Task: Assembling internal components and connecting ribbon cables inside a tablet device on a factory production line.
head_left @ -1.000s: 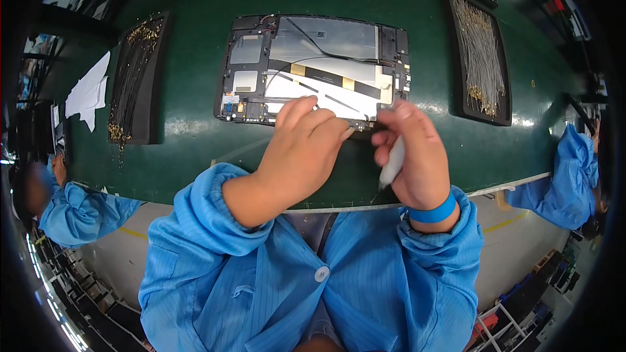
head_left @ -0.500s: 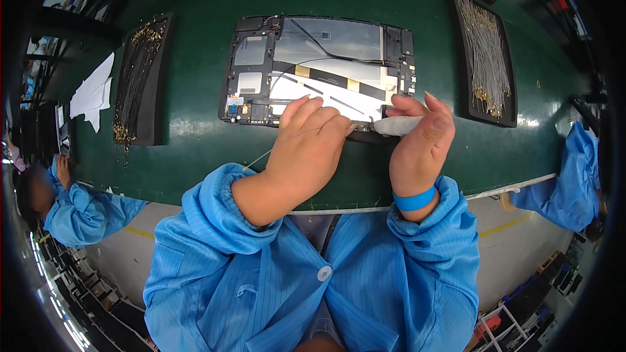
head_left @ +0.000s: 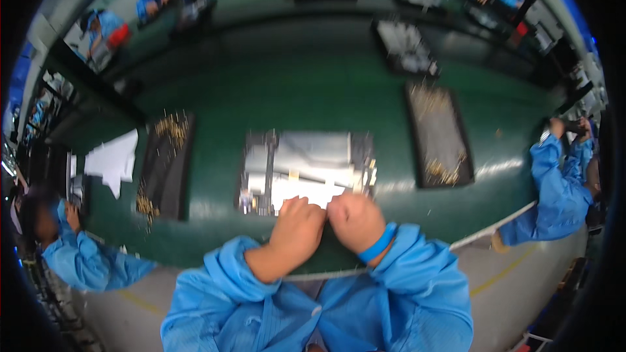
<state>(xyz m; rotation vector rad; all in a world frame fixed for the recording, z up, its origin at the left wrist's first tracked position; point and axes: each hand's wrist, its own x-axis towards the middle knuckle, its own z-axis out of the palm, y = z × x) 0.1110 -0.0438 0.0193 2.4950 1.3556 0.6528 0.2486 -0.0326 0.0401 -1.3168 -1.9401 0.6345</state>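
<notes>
An opened tablet [head_left: 313, 150] lies on the green bench in front of me, its inside facing up, with silvery panels, a white strip and dark side boards. At its near edge my left hand [head_left: 295, 229] is closed, its fingers curled over the edge. My right hand [head_left: 357, 223], with a blue wristband, is closed beside it, and the fingertips of both hands almost meet. Motion blur and the hands themselves hide what the fingers hold.
To the left stands a black tray [head_left: 175, 186] of dark cables with gold ends, beside a white sheet [head_left: 117, 158]. A tray of grey cables [head_left: 438, 127] stands to the right. Behind it lies another open device [head_left: 405, 45]. Co-workers in blue sit around the bench.
The view has tilted up, showing more bench and people at the back. My right hand has come inward against the left and closed; the white tapered thing by its fingers no longer shows.
</notes>
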